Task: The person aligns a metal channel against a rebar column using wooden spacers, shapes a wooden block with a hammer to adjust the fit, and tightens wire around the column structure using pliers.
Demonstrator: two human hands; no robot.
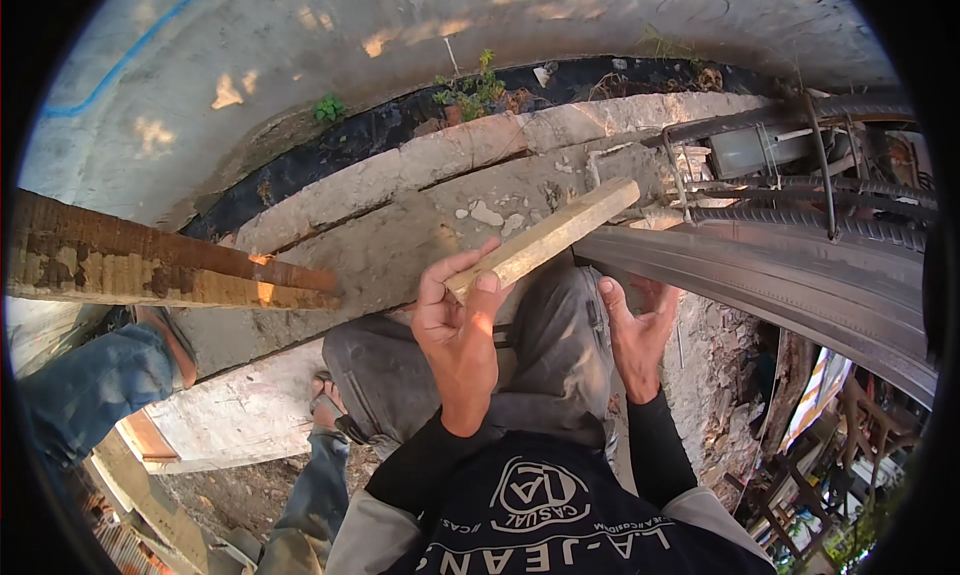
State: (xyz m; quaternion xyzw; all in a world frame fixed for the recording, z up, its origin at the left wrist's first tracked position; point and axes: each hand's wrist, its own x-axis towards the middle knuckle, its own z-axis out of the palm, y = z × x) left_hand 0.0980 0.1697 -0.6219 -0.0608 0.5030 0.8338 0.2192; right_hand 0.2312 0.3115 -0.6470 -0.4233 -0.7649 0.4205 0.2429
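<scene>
My left hand (462, 335) grips the near end of a short squared wooden stick (555, 233), thumb on one side and fingers on the other. The stick slants up and to the right over the concrete ledge. Beside the end of a long grey metal channel (760, 275), my right hand (640, 335) has its thumb raised apart from its fingers, with nothing seen in it. Whether its fingertips touch the channel I cannot tell.
Steel rebar (830, 200) with ties lies at the upper right. A thick weathered wooden beam (160, 260) juts in from the left. Another person's jeans-clad leg (100, 385) is below it. The concrete ledge (400, 240) runs before a grey wall (330, 45).
</scene>
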